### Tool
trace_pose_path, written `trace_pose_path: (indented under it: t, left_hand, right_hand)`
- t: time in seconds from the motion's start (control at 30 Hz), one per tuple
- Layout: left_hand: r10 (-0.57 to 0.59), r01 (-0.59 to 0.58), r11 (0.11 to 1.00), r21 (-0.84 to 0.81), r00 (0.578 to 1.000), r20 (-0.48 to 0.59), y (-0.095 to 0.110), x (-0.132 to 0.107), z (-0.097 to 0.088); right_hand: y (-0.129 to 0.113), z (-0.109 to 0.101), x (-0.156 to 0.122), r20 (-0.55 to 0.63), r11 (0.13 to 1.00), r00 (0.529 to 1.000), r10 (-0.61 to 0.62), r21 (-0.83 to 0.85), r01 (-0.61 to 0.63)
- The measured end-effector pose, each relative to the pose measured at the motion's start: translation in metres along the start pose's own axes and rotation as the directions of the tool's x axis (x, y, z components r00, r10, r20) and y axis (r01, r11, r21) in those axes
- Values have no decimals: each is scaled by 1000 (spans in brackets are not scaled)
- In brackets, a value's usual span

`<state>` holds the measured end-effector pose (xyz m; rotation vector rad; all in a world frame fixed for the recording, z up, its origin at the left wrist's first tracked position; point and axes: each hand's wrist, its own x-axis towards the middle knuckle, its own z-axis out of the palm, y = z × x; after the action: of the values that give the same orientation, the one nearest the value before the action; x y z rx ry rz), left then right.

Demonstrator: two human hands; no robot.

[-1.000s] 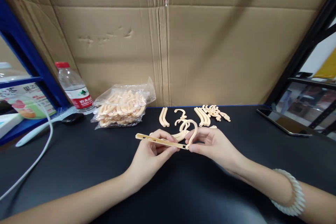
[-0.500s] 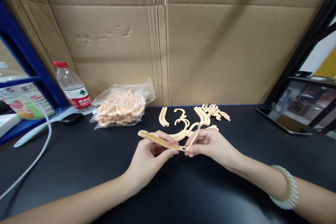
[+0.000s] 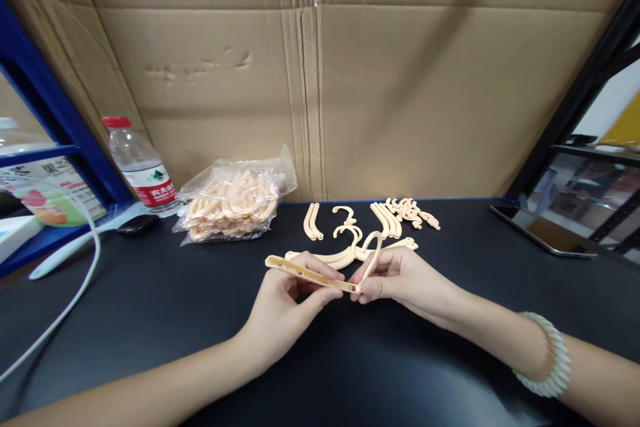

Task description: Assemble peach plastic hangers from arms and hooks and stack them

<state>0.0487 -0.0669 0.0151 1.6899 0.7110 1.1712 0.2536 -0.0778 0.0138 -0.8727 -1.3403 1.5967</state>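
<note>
My left hand [image 3: 285, 307] pinches a curved cream plastic hanger arm [image 3: 310, 275], its hollow side facing me. In my right hand [image 3: 400, 277] is a cream hanger hook [image 3: 371, 260], held by its base between thumb and fingers. The base of the hook meets the right end of the hanger arm; whether the two are locked together I cannot tell. Just behind my hands a hanger [image 3: 344, 259] lies on the black table [image 3: 320, 360], partly hidden by my fingers.
Behind lie a pair of hanger arms [image 3: 313, 221], a loose hook [image 3: 344, 215], more arms [image 3: 386, 220] and a pile of small hooks [image 3: 407, 210]. A plastic bag of parts [image 3: 233, 203], a bottle [image 3: 143, 167] and a brush [image 3: 75, 247] stand left. A phone [image 3: 540, 230] lies right.
Both hands have shifted very slightly down and right with the hanger arm and hook. Their grips look the same.
</note>
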Motion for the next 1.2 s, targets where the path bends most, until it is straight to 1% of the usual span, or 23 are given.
trace_pose_path:
  t: [0.13,0.27,0.4,0.53,0.63,0.77,1.03,1.2]
  left_hand:
    - [45,-45,998,36,999,-4,1,-2,0]
    - [66,-65,995,73,998,-12,-1,-1,1]
    - [79,-76,991,109,997,-21,-3,-1,1]
    - [83,-79,991,105,996,-31,-2,-3,1]
    - [87,-83,991,107,996,-31,-1,-3,2]
    - [113,-109,985,133,993,-25,0,-3,3]
    - [119,-116,983,146,993,-12,-3,-6,1]
    - [143,-144,976,162,990,16,-2,-7,2]
  right_hand:
    - [-1,-1,-2,53,996,998,31,87,-35]
    - [-1,-2,-3,80,984,995,62,162,-75]
    - [-1,-2,-2,97,977,992,79,191,-96]
    - [-1,-2,-1,103,975,991,83,199,-102]
    - [-1,-2,-1,96,978,993,73,190,-90]
    - [0,-1,-1,75,986,997,28,161,-39]
    - [3,4,-2,33,998,997,-68,13,68]
    - [3,7,-3,16,994,994,-104,-14,104]
